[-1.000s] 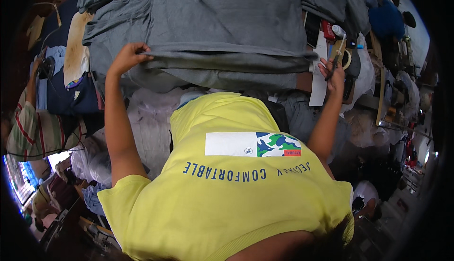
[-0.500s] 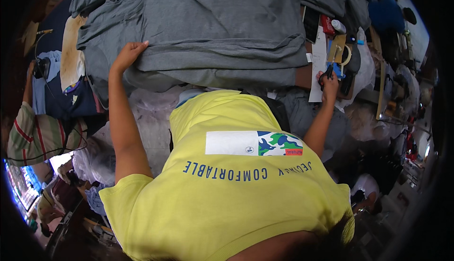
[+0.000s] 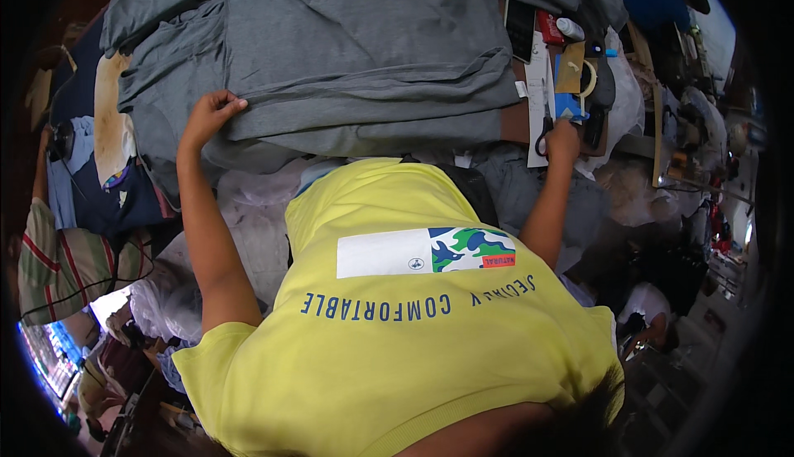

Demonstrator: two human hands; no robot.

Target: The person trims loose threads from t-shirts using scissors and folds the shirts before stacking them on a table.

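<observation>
A wide grey shirt (image 3: 364,35) lies spread out in front of me, its near edge gathered in long folds. My left hand (image 3: 213,116) is closed at the left end of these folds, thumb and fingers on the grey cloth. Over at the right, black-handled scissors (image 3: 543,136) lie on a white paper strip (image 3: 536,68), blades pointing away from me. Just right of their handles is my right hand (image 3: 564,143), fingers curled by a blue piece (image 3: 569,105). What those fingers hold, if anything, is hidden.
Beyond my right hand are a tape roll (image 3: 588,81), a dark phone (image 3: 520,28), a red packet (image 3: 550,27) and a white bottle (image 3: 570,28). At the left, a person in a striped shirt (image 3: 70,258) has a hand at a dark iron (image 3: 61,139) on blue cloth.
My right hand has let go of the scissors, which now lie on the paper, and has moved to the blue piece. My left hand stays at the fold. The view has shifted slightly.
</observation>
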